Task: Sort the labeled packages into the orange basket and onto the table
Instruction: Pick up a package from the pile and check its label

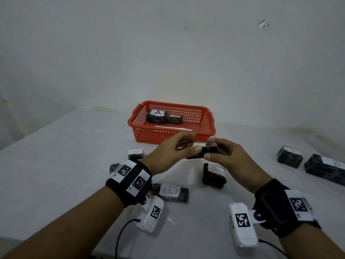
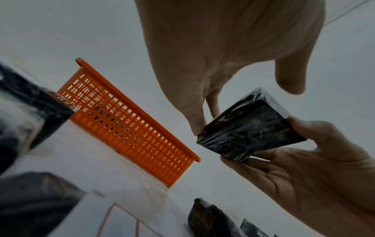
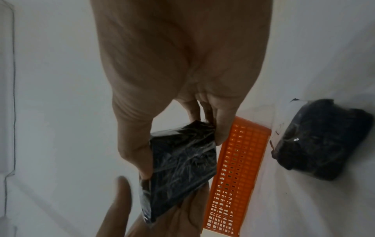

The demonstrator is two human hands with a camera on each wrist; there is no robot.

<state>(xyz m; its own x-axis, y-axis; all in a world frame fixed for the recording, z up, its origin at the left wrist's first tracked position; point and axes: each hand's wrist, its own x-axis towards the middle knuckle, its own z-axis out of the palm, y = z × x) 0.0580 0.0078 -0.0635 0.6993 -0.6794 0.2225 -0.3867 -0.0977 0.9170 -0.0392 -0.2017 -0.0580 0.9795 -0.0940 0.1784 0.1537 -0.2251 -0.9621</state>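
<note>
A black plastic-wrapped package is held in the air just in front of the orange basket; its label is hidden. My right hand pinches it between thumb and fingers. My left hand curls round its other end: the fingertips touch the far corner, while the thumb sits a little off it. Inside the basket lie a package marked A and another black package.
Labeled packages lie on the white table: an A, a red B, a B, and two at the far right. One more is half hidden behind my left wrist. A wall stands behind the basket.
</note>
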